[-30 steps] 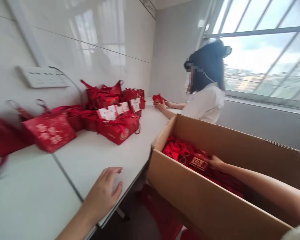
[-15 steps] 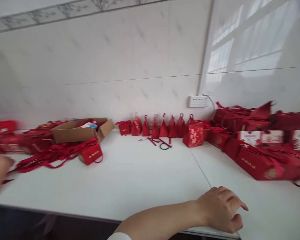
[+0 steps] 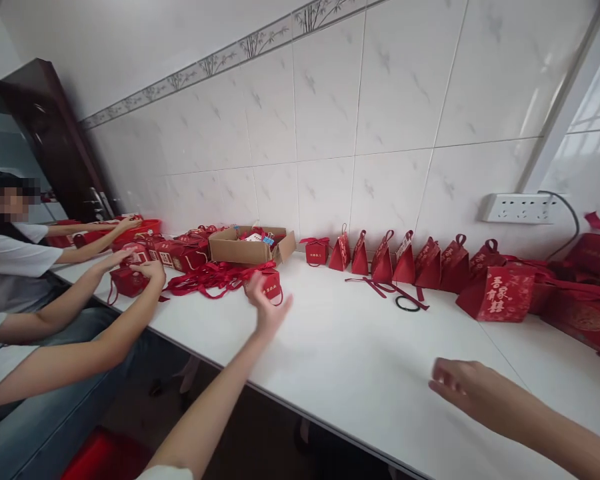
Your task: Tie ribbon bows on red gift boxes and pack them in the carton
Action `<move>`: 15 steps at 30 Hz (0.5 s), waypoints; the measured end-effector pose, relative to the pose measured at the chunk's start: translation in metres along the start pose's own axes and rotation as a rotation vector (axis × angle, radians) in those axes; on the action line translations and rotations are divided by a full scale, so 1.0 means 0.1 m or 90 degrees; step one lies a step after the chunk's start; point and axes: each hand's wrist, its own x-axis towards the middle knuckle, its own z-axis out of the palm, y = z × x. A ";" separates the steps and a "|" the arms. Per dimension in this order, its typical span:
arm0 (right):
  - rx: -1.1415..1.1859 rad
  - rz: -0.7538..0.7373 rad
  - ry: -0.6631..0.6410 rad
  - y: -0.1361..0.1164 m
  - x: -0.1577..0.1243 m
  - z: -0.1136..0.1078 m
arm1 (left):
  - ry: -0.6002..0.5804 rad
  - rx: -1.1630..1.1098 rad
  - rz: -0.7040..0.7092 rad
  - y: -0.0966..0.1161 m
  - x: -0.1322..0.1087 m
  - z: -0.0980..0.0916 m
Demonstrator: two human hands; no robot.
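Note:
My left hand [image 3: 267, 307] is raised over the white table, fingers spread and nothing in them. It partly covers a small red gift box [image 3: 274, 285] with gold lettering, and I cannot tell whether it touches it. Loose red ribbons [image 3: 207, 279] lie in a heap just left of that box. On the right, my right hand [image 3: 463, 387] hovers above the table with loosely curled fingers, a gap to the thumb and no object showing. Beyond it stands a red box with gold characters [image 3: 507, 293]. A black ring [image 3: 407, 304] and ribbon strips [image 3: 380, 287] lie farther back.
Several red pointed boxes [image 3: 383, 260] line the tiled wall. An open cardboard box [image 3: 243, 250] stands behind the ribbons. At left, co-workers' hands [image 3: 147, 267] handle red boxes. More red boxes [image 3: 585, 313] are piled at right, below a power strip [image 3: 520, 208].
The view has swung left, bringing co-workers into sight. My left hand has come from the far left edge to the red gift box. My right hand now points leftward.

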 end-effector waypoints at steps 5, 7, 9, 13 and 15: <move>0.162 -0.037 0.015 -0.45 0.46 0.26 | -0.128 0.097 -0.370 -0.46 0.47 -0.38; 0.226 -0.020 0.046 -0.53 0.61 0.32 | -0.163 0.076 -0.389 -0.53 0.52 -0.34; 0.298 -0.013 0.063 -0.57 0.74 0.37 | -0.187 0.049 -0.379 -0.51 0.52 -0.19; 0.408 0.004 0.096 -0.51 0.99 0.43 | -0.272 -0.058 -0.276 -0.15 0.41 0.37; 0.475 0.018 0.148 -0.42 1.09 0.43 | -0.322 -0.131 -0.197 0.15 0.29 0.70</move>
